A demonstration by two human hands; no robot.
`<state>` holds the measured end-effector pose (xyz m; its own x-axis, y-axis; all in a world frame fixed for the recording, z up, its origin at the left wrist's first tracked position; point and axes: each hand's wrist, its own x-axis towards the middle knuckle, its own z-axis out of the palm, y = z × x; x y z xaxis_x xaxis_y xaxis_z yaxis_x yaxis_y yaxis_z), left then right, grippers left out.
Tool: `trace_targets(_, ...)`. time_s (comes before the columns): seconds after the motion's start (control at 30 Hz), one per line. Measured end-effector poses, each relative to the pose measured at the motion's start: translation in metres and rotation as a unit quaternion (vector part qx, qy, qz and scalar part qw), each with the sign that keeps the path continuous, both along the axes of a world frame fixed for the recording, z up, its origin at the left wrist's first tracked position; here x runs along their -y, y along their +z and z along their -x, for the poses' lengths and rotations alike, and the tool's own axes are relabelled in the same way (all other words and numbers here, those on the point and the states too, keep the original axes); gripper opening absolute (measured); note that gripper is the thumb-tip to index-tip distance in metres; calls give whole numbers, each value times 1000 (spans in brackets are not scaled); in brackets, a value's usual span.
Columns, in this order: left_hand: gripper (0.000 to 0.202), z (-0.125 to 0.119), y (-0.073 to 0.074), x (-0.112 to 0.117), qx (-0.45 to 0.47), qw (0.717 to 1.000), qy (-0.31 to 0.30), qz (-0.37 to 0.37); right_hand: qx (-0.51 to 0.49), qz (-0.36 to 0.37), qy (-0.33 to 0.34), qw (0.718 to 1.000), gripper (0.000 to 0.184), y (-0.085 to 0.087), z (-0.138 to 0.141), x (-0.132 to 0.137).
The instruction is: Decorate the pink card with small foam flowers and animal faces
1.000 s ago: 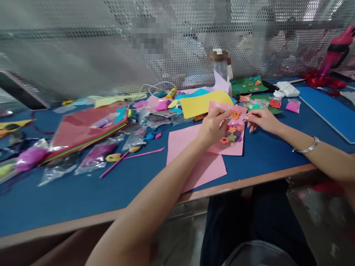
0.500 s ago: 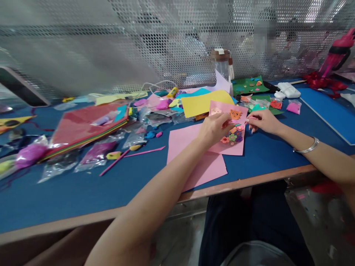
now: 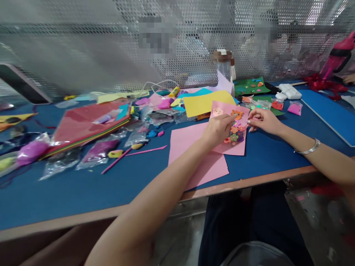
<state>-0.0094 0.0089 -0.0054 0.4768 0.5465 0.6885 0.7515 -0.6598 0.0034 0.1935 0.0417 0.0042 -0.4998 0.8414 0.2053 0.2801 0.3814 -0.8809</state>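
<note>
My left hand [image 3: 217, 131] rests over a pink card [image 3: 237, 150], its index finger stretched to the orange cat face [image 3: 237, 114] on the card. A pale pink animal face [image 3: 217, 111] sits at the card's upper left. Below the cat is a cluster of small colourful flowers [image 3: 234, 137], partly covered by my left fingers. At the card's right edge, the fingers of my right hand [image 3: 263, 120] are pinched together; what is between them, if anything, is too small to make out. The card overlaps a larger pink sheet [image 3: 188, 147] on the blue table.
Yellow paper [image 3: 205, 104] lies behind the card, with a lidded bottle [image 3: 223, 66] further back. Left are bagged clay [image 3: 98, 153], pink sticks [image 3: 146, 150] and a red folder [image 3: 88, 123]. Right are a white case [image 3: 290, 91], a pink clay bag [image 3: 294, 108] and a blue board [image 3: 328, 114].
My left index finger has moved up from beside the flowers onto the orange cat face. My right hand stays pinched near the card's right edge. The view has shifted slightly.
</note>
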Motion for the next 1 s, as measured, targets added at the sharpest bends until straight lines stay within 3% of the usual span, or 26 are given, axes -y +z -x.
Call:
trace_targets(0.1, 18, 1, 1, 2, 57, 998, -35, 21, 5, 1, -4, 1000, 20, 1, 0, 2)
trace_targets(0.2, 19, 2, 2, 3, 84, 996, -32, 22, 17, -3, -4, 1000, 20, 2, 0, 3)
trace_targets(0.4, 26, 2, 1, 1, 17, 999, -2, -36, -2, 32, 20, 999, 24, 3, 3, 3)
trace_targets(0.57, 17, -3, 2, 7, 90, 995, -11, 27, -51, 105, 32, 993, 13, 10, 7, 8)
trace_targets(0.67, 17, -9, 7, 16, 153, 986, -30, 58, -73, 132, 55, 987, 30, 13, 9, 15)
trace_targets(0.77, 20, -14, 8, 20, 176, 980, -66, 62, -56, 135, 92, 985, 35, 12, 10, 19)
trace_targets(0.9, 21, -15, 5, 17, 137, 989, -44, 44, -43, 149, 131, 979, 28, 8, 9, 18)
trace_targets(1.0, 19, -14, 4, 16, 147, 988, -26, 39, -47, 144, 119, 981, 19, 7, 8, 15)
